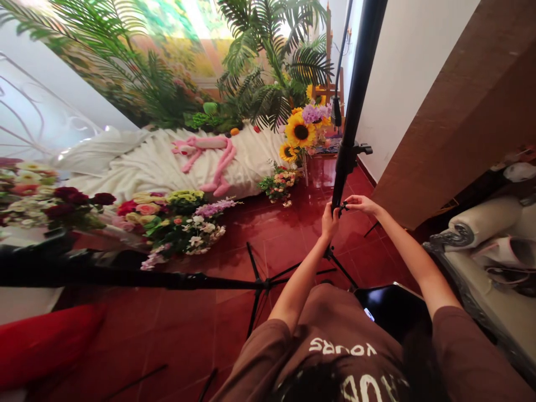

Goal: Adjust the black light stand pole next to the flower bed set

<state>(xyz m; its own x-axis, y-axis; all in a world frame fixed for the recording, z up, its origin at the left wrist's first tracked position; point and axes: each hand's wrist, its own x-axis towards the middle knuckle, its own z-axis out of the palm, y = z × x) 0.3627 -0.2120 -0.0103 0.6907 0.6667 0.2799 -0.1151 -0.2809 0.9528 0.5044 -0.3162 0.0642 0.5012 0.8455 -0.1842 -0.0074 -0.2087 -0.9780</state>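
— What do the hands have hold of?
— The left hand wraps the black light-stand pole; the right hand pinches its small locking knob, right of centre.
— And the pole?
— Slim, matte black, rising to the top edge; its tripod legs splay below on red tiles.

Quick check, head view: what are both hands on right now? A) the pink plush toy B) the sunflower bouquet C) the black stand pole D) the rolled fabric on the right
C: the left hand wraps the black stand pole and the right hand pinches a small knob on it; the sunflower bouquet and pink plush toy lie far beyond, untouched.
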